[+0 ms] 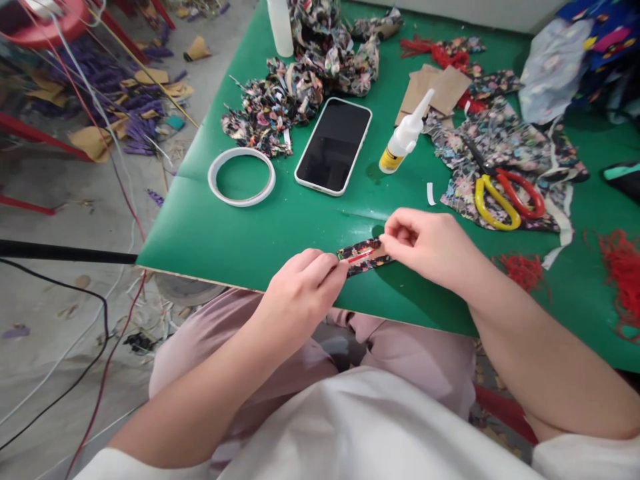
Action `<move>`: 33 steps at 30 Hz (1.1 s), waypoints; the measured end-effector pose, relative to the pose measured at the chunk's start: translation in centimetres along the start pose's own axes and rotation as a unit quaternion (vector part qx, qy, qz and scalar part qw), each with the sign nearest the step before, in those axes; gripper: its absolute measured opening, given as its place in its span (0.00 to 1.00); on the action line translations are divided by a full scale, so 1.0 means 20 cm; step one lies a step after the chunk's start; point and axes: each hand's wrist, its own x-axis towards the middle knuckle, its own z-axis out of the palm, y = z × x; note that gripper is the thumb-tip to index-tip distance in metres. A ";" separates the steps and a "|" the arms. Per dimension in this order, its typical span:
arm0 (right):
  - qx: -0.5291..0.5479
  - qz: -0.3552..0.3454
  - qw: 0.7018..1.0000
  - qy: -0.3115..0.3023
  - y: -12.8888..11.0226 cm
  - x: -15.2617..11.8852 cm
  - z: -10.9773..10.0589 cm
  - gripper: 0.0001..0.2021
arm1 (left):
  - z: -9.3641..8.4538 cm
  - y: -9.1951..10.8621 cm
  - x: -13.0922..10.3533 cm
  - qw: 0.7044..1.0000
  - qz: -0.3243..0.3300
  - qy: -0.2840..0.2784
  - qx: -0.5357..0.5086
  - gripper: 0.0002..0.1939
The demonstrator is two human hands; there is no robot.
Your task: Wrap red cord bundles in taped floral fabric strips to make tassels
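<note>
Between my two hands, close to the table's front edge, is a small dark floral fabric strip [370, 267] with a red line along its middle. My left hand [307, 280] pinches its left end, fingers pressed together. At the strip's right end, my right hand [423, 243] grips it between thumb and curled fingers. A thin red cord [361, 256] lies lengthwise on the strip, over a paler patch; its ends are hidden by my fingers. Beyond my hands stand a small white glue bottle [400, 148] with a yellow label and a phone [334, 147] lying flat.
A roll of white tape [216, 177] lies on the green table [185, 227] at left. Crumpled floral fabric pieces [280, 100] are heaped behind it. Scissors [515, 197] with red and yellow handles rest on floral cloth [480, 147]. Red threads [623, 273] and brown paper pieces [433, 90] lie at right.
</note>
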 end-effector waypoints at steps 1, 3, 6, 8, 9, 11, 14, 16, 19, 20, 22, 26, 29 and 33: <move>0.002 -0.004 1.000 0.026 0.00 0.00 -0.01 0.05 | 0.00 0.00 0.00 1.000 0.001 0.000 0.000 0.13; -0.001 -0.038 0.998 0.060 0.00 -0.02 -0.01 0.07 | 0.00 0.00 0.00 1.000 0.002 0.000 0.000 0.13; -0.012 -0.168 0.985 0.038 -0.01 -0.05 0.02 0.11 | 0.00 0.00 0.00 1.000 0.003 0.002 0.000 0.13; -0.037 -0.251 0.967 0.011 -0.01 -0.06 0.05 0.13 | 0.00 0.00 0.00 1.000 0.002 0.003 0.000 0.13; -0.055 -0.275 0.960 -0.001 -0.01 -0.07 0.06 0.14 | 0.00 0.00 0.00 1.000 0.002 0.003 0.001 0.13; -0.090 -0.295 0.951 -0.017 0.00 -0.08 0.08 0.15 | 0.00 0.00 0.01 1.000 -0.001 0.001 0.001 0.13; -0.116 -0.295 0.948 -0.026 0.00 -0.08 0.08 0.16 | 0.00 0.00 0.01 1.000 -0.002 0.002 -0.004 0.13; -0.119 -0.291 0.949 -0.030 0.00 -0.08 0.07 0.16 | 0.00 0.00 0.00 1.000 -0.002 0.001 -0.007 0.13; -0.108 -0.275 0.955 -0.026 0.01 -0.07 0.06 0.16 | 0.00 0.00 0.00 1.000 -0.001 -0.001 -0.010 0.13; -0.102 -0.266 0.958 -0.023 0.01 -0.07 0.06 0.16 | 0.00 0.00 0.00 1.000 0.000 -0.002 -0.009 0.13; -0.095 -0.247 0.964 -0.022 0.01 -0.06 0.05 0.15 | 0.00 0.00 0.00 1.000 0.000 -0.001 -0.006 0.13; -0.101 -0.209 0.972 -0.033 0.02 -0.05 0.03 0.14 | 0.00 0.00 0.00 1.000 -0.003 -0.001 0.001 0.13; -0.110 -0.194 0.974 -0.042 0.02 -0.04 0.01 0.14 | 0.00 0.00 0.00 1.000 -0.007 -0.001 0.000 0.13; -0.123 -0.184 0.974 -0.044 0.03 -0.04 -0.02 0.14 | 0.00 0.00 0.00 1.000 -0.008 -0.003 -0.005 0.13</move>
